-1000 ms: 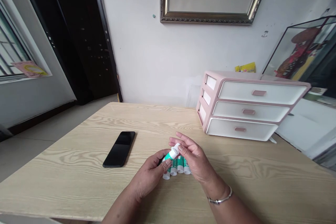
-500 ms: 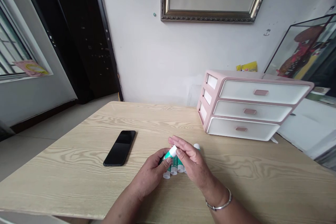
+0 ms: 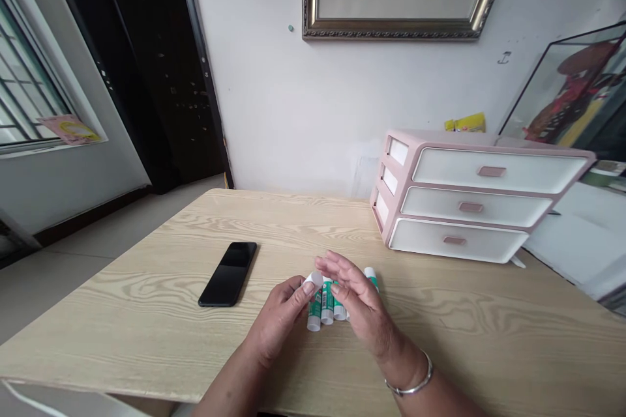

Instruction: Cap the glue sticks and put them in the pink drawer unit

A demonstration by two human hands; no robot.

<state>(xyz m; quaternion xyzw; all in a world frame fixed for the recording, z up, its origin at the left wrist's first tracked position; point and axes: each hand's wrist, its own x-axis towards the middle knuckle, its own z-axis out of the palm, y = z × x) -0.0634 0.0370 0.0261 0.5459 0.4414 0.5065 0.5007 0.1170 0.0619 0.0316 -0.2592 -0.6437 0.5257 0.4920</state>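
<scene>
My left hand (image 3: 283,309) is closed around a glue stick (image 3: 315,280), its white round end tipped toward me and most of its body hidden by my fingers. Just to its right hovers my right hand (image 3: 359,296), fingers stretched out and apart, with nothing visible in it. Under and between the hands, several green-and-white glue sticks (image 3: 327,303) lie side by side on the table. One more glue stick (image 3: 371,275) shows partly beyond my right hand, which covers the rest of it.
A black phone (image 3: 228,274) lies on the wooden table (image 3: 147,313) to the left. At the back right stands a pink-and-white drawer unit (image 3: 469,205) with a yellow packet (image 3: 465,123) on top. A framed picture (image 3: 391,29) hangs on the wall behind.
The glue stick in my left hand has turned so its white end faces me. My right hand's fingers have come away from it and spread. The camera view has shifted slightly.
</scene>
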